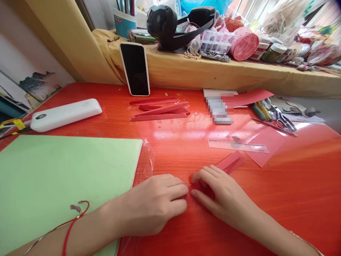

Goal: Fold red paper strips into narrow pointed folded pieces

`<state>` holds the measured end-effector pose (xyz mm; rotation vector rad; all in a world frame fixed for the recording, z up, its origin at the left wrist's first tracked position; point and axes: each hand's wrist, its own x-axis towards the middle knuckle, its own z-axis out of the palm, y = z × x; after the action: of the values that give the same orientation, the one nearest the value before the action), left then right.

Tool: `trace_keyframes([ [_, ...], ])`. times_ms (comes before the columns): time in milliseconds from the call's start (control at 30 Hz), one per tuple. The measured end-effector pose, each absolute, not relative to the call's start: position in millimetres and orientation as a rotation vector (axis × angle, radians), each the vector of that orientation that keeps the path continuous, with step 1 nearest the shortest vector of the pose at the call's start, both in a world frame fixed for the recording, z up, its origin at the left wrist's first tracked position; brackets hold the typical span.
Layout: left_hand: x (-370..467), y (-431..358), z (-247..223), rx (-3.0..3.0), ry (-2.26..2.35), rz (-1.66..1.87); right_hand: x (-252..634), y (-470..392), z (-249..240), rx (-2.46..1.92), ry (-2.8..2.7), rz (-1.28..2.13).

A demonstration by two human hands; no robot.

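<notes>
A folded red paper strip [229,163] lies slantwise on the red table, its far end showing beyond my right hand [220,192]. The fingers of my right hand bend over this strip, thumb and fingertips pressing on its near part. My left hand [160,201] is closed with curled fingers at the near end of the same strip, and its fingertips almost meet those of my right hand. My left palm and much of the strip's near end are hidden. Several more folded red strips [162,112] lie in a loose pile farther back.
To the left are a green board [66,170] and a white power bank [66,114]. A phone [135,69] leans against the cloth-covered ledge [170,71]. At right lie a clear ruler [238,146], red paper [269,145], scissors [282,117], pliers [262,111] and a pencil [274,127].
</notes>
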<state>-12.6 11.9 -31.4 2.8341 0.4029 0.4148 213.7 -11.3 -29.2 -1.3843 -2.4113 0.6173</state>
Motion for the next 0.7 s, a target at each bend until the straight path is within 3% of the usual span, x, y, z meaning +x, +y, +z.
trace_keyframes([
  [700,-13.5,8.0,-31.2,2.895,0.430,0.569,229.3,-17.2,-17.3,-1.318,-2.401,0.935],
])
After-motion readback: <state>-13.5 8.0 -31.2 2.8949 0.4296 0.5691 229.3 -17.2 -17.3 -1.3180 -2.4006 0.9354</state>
